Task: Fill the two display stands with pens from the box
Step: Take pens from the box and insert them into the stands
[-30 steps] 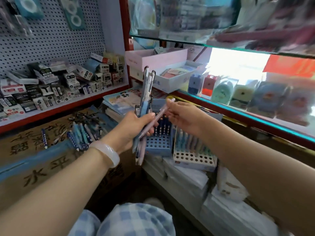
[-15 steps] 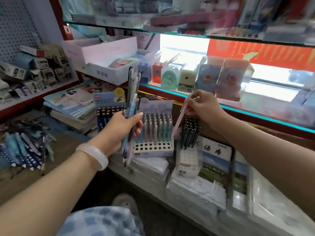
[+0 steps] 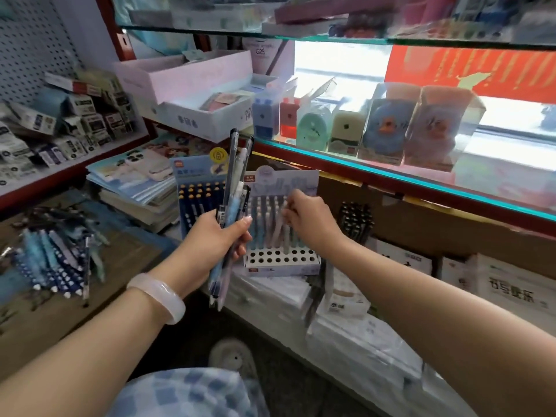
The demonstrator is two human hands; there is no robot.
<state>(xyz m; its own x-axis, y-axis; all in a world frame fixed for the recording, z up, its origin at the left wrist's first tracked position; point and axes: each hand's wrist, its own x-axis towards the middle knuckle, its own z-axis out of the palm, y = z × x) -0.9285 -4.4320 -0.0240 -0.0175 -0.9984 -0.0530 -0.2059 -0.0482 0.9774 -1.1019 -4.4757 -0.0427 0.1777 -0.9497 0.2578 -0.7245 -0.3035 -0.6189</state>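
My left hand [image 3: 218,240] grips a bundle of pens [image 3: 233,188], blue, dark and pale, held upright in front of the stands. The dark blue display stand [image 3: 192,206] shows behind it with several pens in its slots. To its right stands the pale display stand [image 3: 282,261]: its back rows hold pastel pens and its front holes are bare. My right hand [image 3: 307,215] reaches over that stand and pinches the top of a pink pen [image 3: 278,233] that stands among the others. Loose blue pens [image 3: 57,260] lie heaped on the cardboard box [image 3: 120,266] at the left.
A holder of black pens [image 3: 356,218] stands right of the pale stand. Stacked notebooks [image 3: 135,182] lie behind the blue stand. A glass shelf [image 3: 421,182] with boxed sharpeners juts out above. Wrapped paper packs [image 3: 346,335] carry the stands. My knee in checked cloth [image 3: 180,392] is below.
My right hand has brought the pink pen from the bundle down into the pale stand. My view has swung right and closer. The left hand still holds the bundle.
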